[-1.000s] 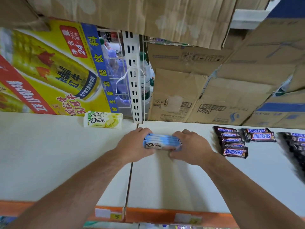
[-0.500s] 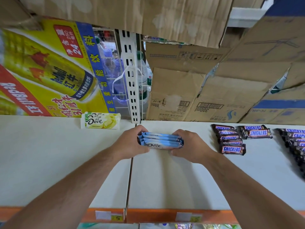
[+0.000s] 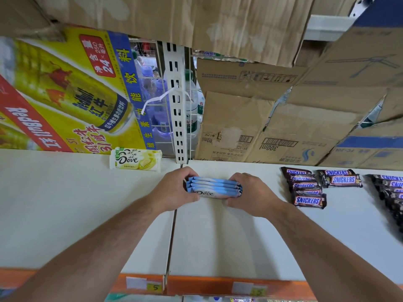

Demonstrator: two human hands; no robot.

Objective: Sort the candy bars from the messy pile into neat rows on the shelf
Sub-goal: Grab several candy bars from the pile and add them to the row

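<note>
A stack of several blue Dove bars (image 3: pixel 214 188) rests on the white shelf (image 3: pixel 65 214) just right of the seam between two boards. My left hand (image 3: pixel 174 190) grips its left end and my right hand (image 3: pixel 250 194) grips its right end. A small stack of yellow Dove bars (image 3: pixel 136 159) lies at the back left. Brown Snickers bars (image 3: pixel 306 188) sit in a row to the right, with another pair (image 3: pixel 340 178) beside them and more Snickers (image 3: pixel 390 192) at the far right edge.
Cardboard boxes (image 3: pixel 272 127) and a yellow Red Bull carton (image 3: pixel 65 94) line the back of the shelf. A slotted white upright (image 3: pixel 177 110) with water bottles behind it stands at the seam. An orange price rail (image 3: pixel 218 284) runs along the front edge.
Both hands have carried the blue Dove stack a little farther back on the shelf. The bars now show fanned as separate layers between my hands.
</note>
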